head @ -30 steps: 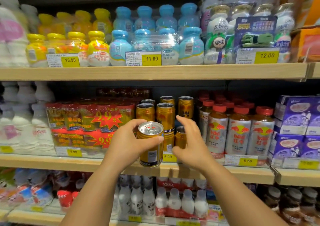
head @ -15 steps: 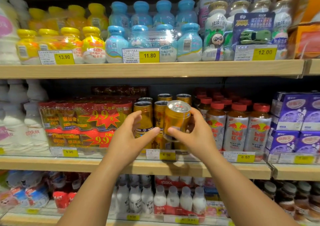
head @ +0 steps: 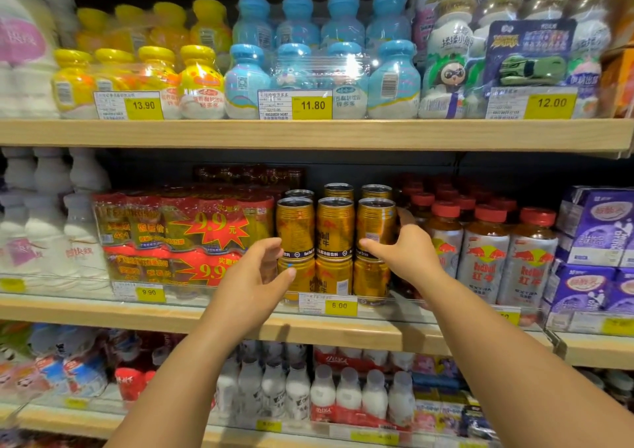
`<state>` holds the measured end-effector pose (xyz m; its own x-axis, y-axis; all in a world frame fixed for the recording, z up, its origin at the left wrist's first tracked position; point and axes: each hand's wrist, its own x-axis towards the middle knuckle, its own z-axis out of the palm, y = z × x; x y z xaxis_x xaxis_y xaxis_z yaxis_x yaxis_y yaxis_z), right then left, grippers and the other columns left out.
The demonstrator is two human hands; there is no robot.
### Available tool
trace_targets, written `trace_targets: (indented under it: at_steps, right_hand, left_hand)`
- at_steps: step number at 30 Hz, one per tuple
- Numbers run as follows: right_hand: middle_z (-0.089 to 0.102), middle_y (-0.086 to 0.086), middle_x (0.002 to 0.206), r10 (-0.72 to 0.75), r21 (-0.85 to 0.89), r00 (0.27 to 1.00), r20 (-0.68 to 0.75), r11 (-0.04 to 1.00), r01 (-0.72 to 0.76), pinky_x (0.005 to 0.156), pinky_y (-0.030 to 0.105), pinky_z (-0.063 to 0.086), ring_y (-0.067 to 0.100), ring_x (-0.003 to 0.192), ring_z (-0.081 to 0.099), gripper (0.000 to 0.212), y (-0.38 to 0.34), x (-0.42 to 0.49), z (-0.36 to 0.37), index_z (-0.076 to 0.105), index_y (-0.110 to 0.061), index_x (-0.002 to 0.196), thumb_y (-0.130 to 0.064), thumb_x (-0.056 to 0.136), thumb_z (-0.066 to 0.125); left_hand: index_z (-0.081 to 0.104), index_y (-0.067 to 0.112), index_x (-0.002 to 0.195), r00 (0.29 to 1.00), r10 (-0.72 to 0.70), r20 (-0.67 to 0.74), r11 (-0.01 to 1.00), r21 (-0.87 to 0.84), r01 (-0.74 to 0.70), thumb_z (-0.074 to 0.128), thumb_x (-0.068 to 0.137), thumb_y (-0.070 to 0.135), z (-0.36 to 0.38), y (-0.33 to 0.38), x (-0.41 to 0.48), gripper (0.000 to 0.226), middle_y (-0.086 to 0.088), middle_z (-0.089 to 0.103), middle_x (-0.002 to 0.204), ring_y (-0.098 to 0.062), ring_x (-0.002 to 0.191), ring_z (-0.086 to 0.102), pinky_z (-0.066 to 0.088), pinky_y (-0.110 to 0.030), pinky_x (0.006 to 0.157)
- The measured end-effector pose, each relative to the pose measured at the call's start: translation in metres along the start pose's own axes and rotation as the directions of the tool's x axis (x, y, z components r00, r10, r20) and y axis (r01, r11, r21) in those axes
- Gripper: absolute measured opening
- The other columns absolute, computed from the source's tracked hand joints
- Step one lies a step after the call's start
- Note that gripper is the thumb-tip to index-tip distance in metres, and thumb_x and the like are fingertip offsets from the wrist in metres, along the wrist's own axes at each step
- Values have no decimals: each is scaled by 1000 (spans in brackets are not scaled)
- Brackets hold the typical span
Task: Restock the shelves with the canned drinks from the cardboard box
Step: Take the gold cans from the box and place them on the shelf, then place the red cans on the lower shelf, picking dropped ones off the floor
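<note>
Left hand (head: pixel 254 276) hovers before the lower gold cans (head: pixel 332 276), fingers loosely curled, holding nothing; contact, can't tell. Right hand (head: pixel 408 252) grips the top-right gold can (head: pixel 375 228), upright on the stack on the middle shelf (head: pixel 308 331), its fingers mostly hidden behind. Rear cans (head: pixel 339 190) show only rims.

Brightness: your view is bright and even, lit from your side.
Shadow: black recess behind the gold metal can (head: pixel 375 224) your right hand (head: pixel 408 252) grips.
Glare: white streaks on the clear plastic wrap (head: pixel 346 66) over blue bottles (head: pixel 392 80).
Blur: white plastic bottles (head: pixel 24 70) at left smear.
Distortion: the pale wooden shelf board (head: pixel 308 135) bends toward the right edge.
</note>
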<state>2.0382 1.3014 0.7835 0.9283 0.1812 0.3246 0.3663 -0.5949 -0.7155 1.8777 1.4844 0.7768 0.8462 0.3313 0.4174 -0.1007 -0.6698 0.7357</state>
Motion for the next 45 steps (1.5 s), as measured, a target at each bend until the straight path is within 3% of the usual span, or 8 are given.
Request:
trace_targets:
  at_steps: [5, 9, 16, 23, 30, 34, 40, 45]
  right_hand:
    - [55, -3, 80, 40, -27, 999, 28, 999, -39, 55, 22, 42, 19, 84, 58, 49, -4, -6, -1, 51, -10, 100, -48, 75, 70]
    - [35, 7, 144, -85, 28, 990, -113, 996, 88, 99, 35, 41, 21, 130, 38, 96, -15, -34, -1, 17, -19, 144, -44, 72, 75]
    - [60, -11, 83, -470, 15, 817, -332, 864, 503, 70, 12, 48, 2, 80, 57, 9, 19, -111, 36, 68, -14, 90, -11, 83, 63]
    - [64, 0, 79, -206, 47, 974, -97, 976, 211, 67, 15, 46, 7, 75, 55, 15, 108, -195, 131, 68, -12, 89, -19, 84, 56]
    - [59, -4, 73, 81, 23, 990, 118, 996, -84, 64, 1, 38, 3, 68, 48, 9, 212, -305, 213, 70, -10, 84, -6, 83, 62]
    - [61, -4, 75, 220, -20, 932, 287, 974, -224, 59, 11, 42, 7, 64, 56, 12, 287, -366, 255, 65, -16, 81, -5, 82, 64]
    - [60, -2, 106, 476, -205, 758, 446, 878, -432, 84, 25, 45, 14, 98, 58, 34, 401, -447, 321, 57, -16, 115, -24, 83, 62]
    - [52, 17, 121, 651, -489, 583, 487, 756, -436, 88, 37, 47, 36, 106, 54, 53, 500, -505, 390, 43, -17, 131, -34, 85, 60]
  left_hand:
    - [44, 20, 135, 1000, 5, 26, 1000, 10, -5, 61, 88, 25, 1, 0, -1, 50, 8, 53, 130, -11, 120, 52, 43, -29, 100]
    - [60, 22, 116, 998, 36, 42, 996, 82, -39, 60, 88, 24, -2, -4, -3, 28, 10, 62, 111, -9, 103, 58, 50, -27, 89]
    - [62, 28, 76, 997, -22, 78, 996, 83, 15, 62, 87, 21, -2, -44, -30, 14, 5, 66, 71, -7, 63, 59, 42, -13, 53]
    - [61, 26, 76, 955, -217, 200, 975, 86, 204, 59, 87, 20, 46, -146, -92, 13, 1, 62, 68, -8, 60, 61, 45, -30, 58]
    - [64, 20, 85, 812, -490, 318, 867, 275, 415, 57, 87, 27, 113, -258, -196, 10, 0, 71, 77, -19, 75, 67, 50, -33, 69]
    - [62, 19, 94, 783, -544, 302, 830, 330, 449, 58, 89, 22, 149, -319, -261, 7, 4, 66, 87, -14, 83, 62, 44, -23, 69]
    - [51, 19, 125, 630, -720, 290, 675, 504, 539, 54, 91, 27, 220, -424, -358, 35, -9, 56, 129, -29, 115, 56, 45, -38, 91]
    - [26, 25, 140, 445, -820, 360, 549, 715, 433, 44, 96, 29, 275, -538, -440, 48, -12, 50, 133, -31, 107, 58, 49, -41, 87]
